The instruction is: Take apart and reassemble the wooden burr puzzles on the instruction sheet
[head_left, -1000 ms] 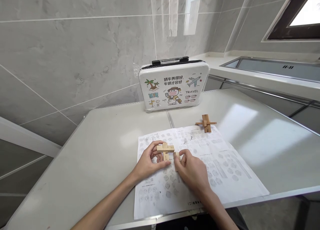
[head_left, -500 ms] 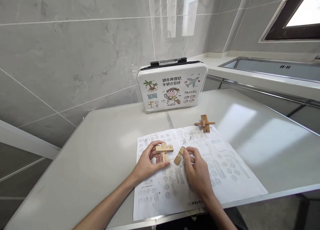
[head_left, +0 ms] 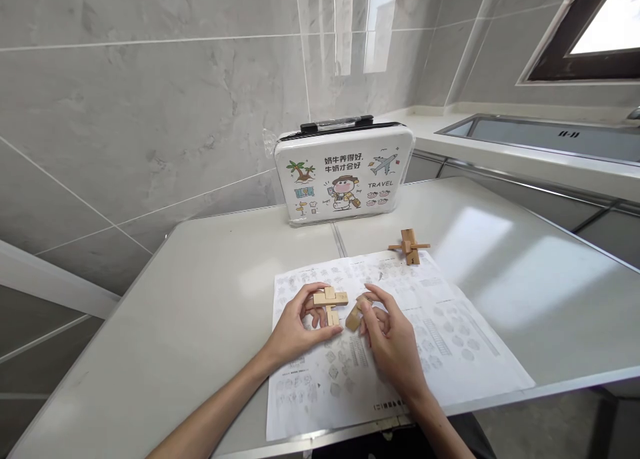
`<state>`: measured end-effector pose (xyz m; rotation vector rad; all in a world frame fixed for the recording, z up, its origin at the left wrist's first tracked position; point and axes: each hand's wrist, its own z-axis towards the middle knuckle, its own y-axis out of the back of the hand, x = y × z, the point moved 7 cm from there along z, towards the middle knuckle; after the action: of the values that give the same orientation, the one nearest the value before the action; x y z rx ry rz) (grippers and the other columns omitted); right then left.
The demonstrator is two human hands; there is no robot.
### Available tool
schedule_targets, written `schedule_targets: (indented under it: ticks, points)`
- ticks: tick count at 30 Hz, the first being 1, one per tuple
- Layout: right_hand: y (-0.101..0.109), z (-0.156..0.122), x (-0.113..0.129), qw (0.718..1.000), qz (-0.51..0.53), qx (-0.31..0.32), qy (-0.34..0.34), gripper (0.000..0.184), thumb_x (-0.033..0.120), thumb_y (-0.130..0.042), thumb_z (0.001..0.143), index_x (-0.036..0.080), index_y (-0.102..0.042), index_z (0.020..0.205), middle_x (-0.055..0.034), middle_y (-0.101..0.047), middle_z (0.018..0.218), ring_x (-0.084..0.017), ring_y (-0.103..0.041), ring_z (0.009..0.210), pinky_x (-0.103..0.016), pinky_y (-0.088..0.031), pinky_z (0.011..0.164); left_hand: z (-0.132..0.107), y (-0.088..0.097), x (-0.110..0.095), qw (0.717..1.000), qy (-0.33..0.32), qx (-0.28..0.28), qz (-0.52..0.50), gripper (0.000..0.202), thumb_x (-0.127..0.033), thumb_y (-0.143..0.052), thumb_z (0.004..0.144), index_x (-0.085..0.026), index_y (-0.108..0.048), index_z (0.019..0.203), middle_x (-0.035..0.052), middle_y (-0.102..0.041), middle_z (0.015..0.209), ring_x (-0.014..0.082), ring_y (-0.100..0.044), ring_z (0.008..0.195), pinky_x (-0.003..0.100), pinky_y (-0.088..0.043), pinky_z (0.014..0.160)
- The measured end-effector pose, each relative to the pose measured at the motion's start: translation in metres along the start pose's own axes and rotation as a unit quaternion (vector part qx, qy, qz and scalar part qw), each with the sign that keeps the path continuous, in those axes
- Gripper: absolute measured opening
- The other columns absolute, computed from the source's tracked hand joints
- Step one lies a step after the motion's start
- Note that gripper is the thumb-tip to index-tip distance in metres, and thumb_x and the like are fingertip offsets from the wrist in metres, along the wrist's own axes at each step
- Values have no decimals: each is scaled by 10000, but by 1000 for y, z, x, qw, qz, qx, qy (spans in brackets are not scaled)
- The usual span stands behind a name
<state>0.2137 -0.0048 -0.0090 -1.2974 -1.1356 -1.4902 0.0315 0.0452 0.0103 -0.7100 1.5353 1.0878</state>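
My left hand (head_left: 295,324) is closed around a partly built wooden cross puzzle (head_left: 330,300), holding it over a printed instruction sheet (head_left: 440,339). My right hand (head_left: 393,342) pinches a single loose wooden block (head_left: 355,316) just right of the cross, tilted and a small gap away from it. A second, finished wooden cross puzzle (head_left: 409,246) rests at the sheet's far right corner, away from both hands.
A white cartoon-printed case (head_left: 345,176) with a black handle stands upright against the tiled wall at the back of the grey table (head_left: 200,299). A sink (head_left: 550,136) is set in the counter at the right. The table's front edge runs just below the sheet.
My right hand lifted the loose block off the sheet, turned it and shifted it slightly right, then brought it back toward the cross. The left hand has kept its hold, nearly still.
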Motion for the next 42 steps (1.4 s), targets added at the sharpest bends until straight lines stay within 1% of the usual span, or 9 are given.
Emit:
schedule_targets:
  ticks: [8,12,15,20,23,26,30,36,42]
  points:
    - [-3,1,5,999,-8,24,46,446,503,-541,1038,235,-637,1382,-68,-636,951,-186,-666,654,-362,-614,657,-1,1,-5,1000,-7,-15,22,678,-344,-894,754,-233,-533,1317,68,-702,1130,231,-694,1022,339,-547,871]
    - [-5,0,7,998,-15,33,51,361,510,-553,1030,239,-694,1224,-61,-617,945,-186,-674,640,-356,-613,639,-2,0,-7,999,-17,-15,33,663,-349,-883,765,-233,-533,1316,56,-694,1090,216,-684,984,329,-540,857]
    - [-5,0,8,998,-22,28,48,335,538,-619,990,228,-692,1096,-60,-636,947,-181,-669,644,-338,-602,628,-3,0,-8,999,-24,-17,42,660,-354,-874,776,-233,-525,1323,36,-686,1039,182,-668,879,322,-536,831]
    - [-3,-2,5,999,-46,13,16,371,591,-675,939,226,-631,893,-5,-625,688,-175,-591,558,-295,-519,549,-5,1,-10,996,-37,-28,80,666,-403,-879,777,-232,-537,1322,9,-662,933,162,-624,782,311,-531,773]
    - [-4,-4,6,999,-41,22,9,361,589,-668,947,237,-604,901,15,-622,612,-177,-595,531,-282,-503,536,-6,0,-15,994,-61,-28,91,650,-405,-878,779,-239,-544,1310,22,-673,998,151,-612,768,315,-545,769]
    - [-6,-4,3,999,-30,28,1,364,594,-670,947,241,-581,923,13,-645,597,-186,-628,529,-279,-506,531,-7,0,-18,992,-77,-33,97,632,-394,-877,777,-246,-548,1296,45,-685,1092,177,-657,851,347,-571,829]
    - [-11,-4,-1,998,-3,55,-11,373,594,-652,961,230,-574,977,9,-674,599,-184,-653,526,-276,-521,543,-7,2,-16,990,-80,-50,102,637,-382,-879,777,-239,-542,1298,61,-698,1111,209,-690,927,356,-580,843]
    - [-14,-5,4,997,12,79,-17,380,602,-623,979,232,-538,944,-19,-708,656,-185,-673,558,-275,-521,536,-8,1,-16,985,-106,-46,130,583,-372,-859,807,-250,-551,1288,57,-691,1105,184,-662,875,320,-563,762]
    - [-14,-6,4,996,22,84,-23,392,605,-629,977,239,-524,884,-37,-737,654,-197,-705,556,-276,-536,522,-7,-3,-7,988,-86,-3,128,663,-474,-872,794,-268,-557,1340,53,-680,1074,163,-600,787,325,-546,750]
